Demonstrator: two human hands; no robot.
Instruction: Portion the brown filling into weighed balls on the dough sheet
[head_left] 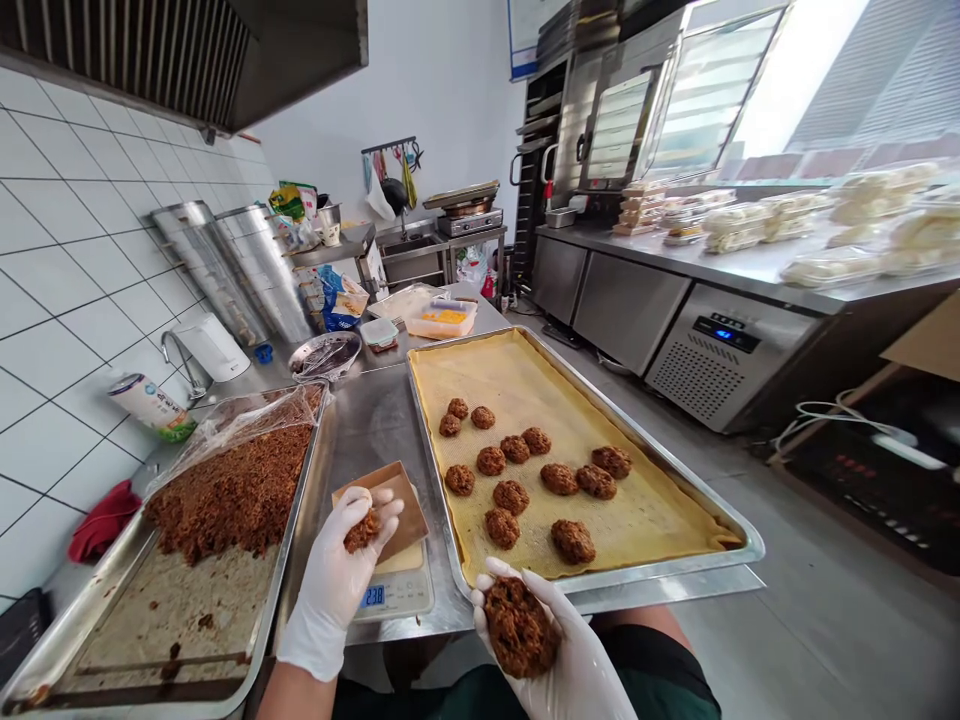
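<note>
Both my hands wear white gloves. My left hand (337, 575) is curled round a small brown lump of mixture (362, 530) above a digital scale (396, 590) that carries a brown paper square (401, 495). My right hand (559, 650) cups a larger dark brown patty (519, 628) in its palm, at the near edge of the baking tray (675, 470). That tray is lined with a yellow mat and holds several round brown patties (510, 495). To the left, a steel tray (135, 630) holds a heap of the brown mixture (232, 490).
A steel counter (367, 420) carries a sieve bowl (326, 355), plastic tubs (442, 318) and packets near the tiled wall. A red cloth (101, 522) lies at the left. Across the aisle stand a refrigerated counter (705, 340) with wrapped goods and an oven (622, 120).
</note>
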